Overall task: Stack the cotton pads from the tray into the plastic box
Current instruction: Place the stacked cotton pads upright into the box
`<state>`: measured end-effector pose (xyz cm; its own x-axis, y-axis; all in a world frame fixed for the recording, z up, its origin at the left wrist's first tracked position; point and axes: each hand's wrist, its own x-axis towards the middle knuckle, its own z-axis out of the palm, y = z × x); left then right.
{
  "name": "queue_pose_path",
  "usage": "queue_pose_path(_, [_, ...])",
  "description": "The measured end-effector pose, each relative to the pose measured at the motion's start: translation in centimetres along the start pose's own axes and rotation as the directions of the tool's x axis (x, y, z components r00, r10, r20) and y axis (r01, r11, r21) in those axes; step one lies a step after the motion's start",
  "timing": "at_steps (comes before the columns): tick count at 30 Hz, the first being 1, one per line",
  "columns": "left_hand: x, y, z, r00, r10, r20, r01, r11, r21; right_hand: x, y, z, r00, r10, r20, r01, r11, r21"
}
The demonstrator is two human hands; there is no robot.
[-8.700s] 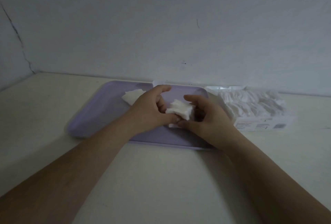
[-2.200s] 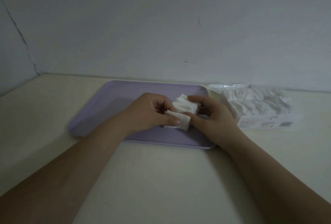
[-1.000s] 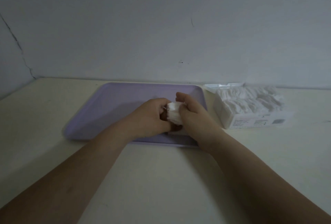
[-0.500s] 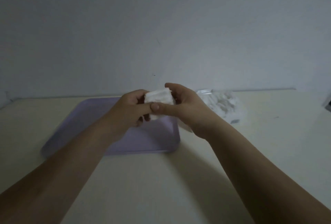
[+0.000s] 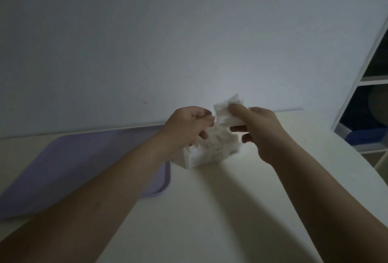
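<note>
Cotton pads [image 5: 227,113], a small white stack, are up in the air above the plastic box [image 5: 206,154], pinched between the thumb and curled fingers of the right hand [image 5: 266,134]. The left hand [image 5: 185,125] is just beside the stack, at the box's left end. Its fingers are curled with the thumb against them, but the frame is too blurred to tell whether it holds anything. The box stands on the table [image 5: 210,210] under both hands, packed with more white pads showing through its clear wall, and it sits just off the right edge of the tray [image 5: 84,157]. The tray is pale purple with rounded corners and lies flat to the left, partly behind the left forearm. The table is cream and smooth, dimly lit, and it meets a plain white wall [image 5: 168,42] behind. At the far right stands a white shelf unit [image 5: 369,86] with dark blue items on its shelves.
</note>
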<state>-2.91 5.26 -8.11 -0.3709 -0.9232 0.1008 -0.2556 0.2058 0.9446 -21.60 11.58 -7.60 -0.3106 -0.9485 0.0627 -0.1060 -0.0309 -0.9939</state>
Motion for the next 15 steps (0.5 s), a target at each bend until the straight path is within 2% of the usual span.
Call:
queue_pose_path(1, [0.7, -0.1, 0.7, 0.997, 0.073, -0.036, -0.066, 0.984, 0.165, 0.4, 0.3, -0.6, 0.997, -0.010, -0.078, 0.007, 1.000, -0.031])
queue_pose_path(2, [1.1, 0.0, 1.3, 0.988, 0.156, -0.012, -0.145, 0.938, 0.315, 0.5, 0.6, -0.9, 0.991, -0.017, -0.130, 0.009, 0.998, -0.061])
queue_pose_path(4, [1.7, -0.1, 2.5, 0.949, 0.271, 0.163, -0.316, 0.822, 0.473, 0.7, 1.3, -1.3, 0.983, -0.015, -0.185, -0.002, 0.996, -0.089])
queue_pose_path(7, [2.7, -0.4, 4.0, 0.911, 0.267, 0.315, -0.402, 0.752, 0.523, 0.9, 2.2, -2.0, 0.983, 0.020, -0.181, -0.036, 0.996, -0.081])
queue_pose_path(11, [3.7, -0.7, 4.5, 0.914, 0.169, 0.370, -0.360, 0.759, 0.543, 0.9, 2.4, -2.8, 0.978, 0.024, -0.205, -0.038, 0.997, -0.063])
queue_pose_path(15, [3.8, -0.6, 4.7, 0.920, 0.139, 0.367, -0.339, 0.751, 0.567, 0.9, 1.9, -2.6, 0.975, -0.004, -0.222, -0.003, 0.999, -0.032])
